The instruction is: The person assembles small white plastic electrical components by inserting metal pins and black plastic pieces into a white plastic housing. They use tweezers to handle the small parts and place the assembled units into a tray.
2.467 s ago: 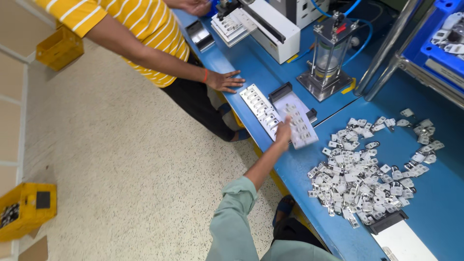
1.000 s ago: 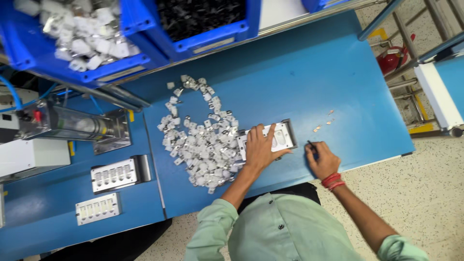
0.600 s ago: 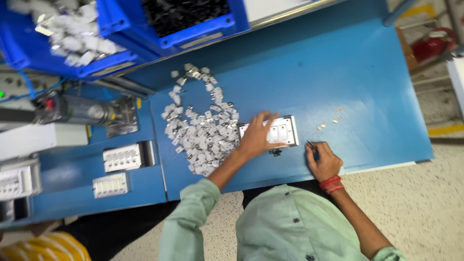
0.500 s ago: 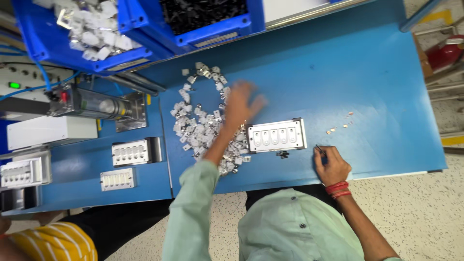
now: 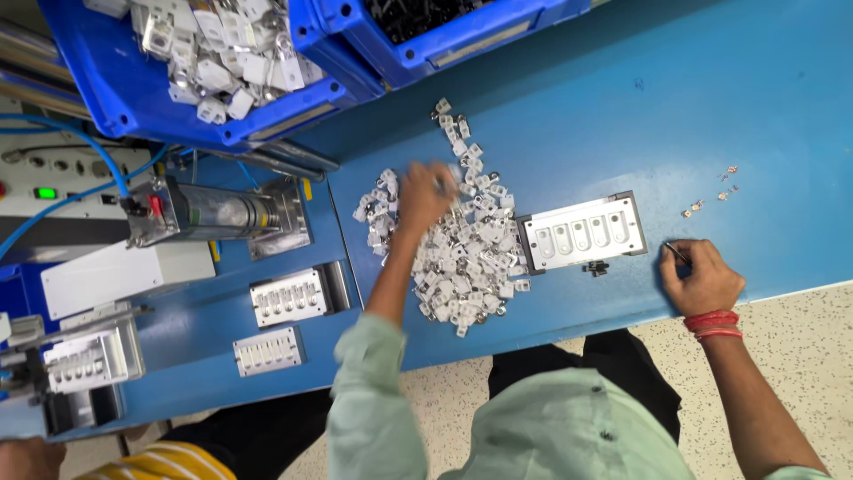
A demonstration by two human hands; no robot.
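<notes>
Left hand (image 5: 425,196) fingers curled into the parts pile (image 5: 462,258); right hand (image 5: 702,280) fingers closed – pinching a thin tool (image 5: 675,252).

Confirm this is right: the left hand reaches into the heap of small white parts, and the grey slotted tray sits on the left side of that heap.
Not quite. In the head view the left hand does reach into the heap of small white parts, but the grey slotted tray lies on the right side of that heap, between it and the right hand.
</notes>
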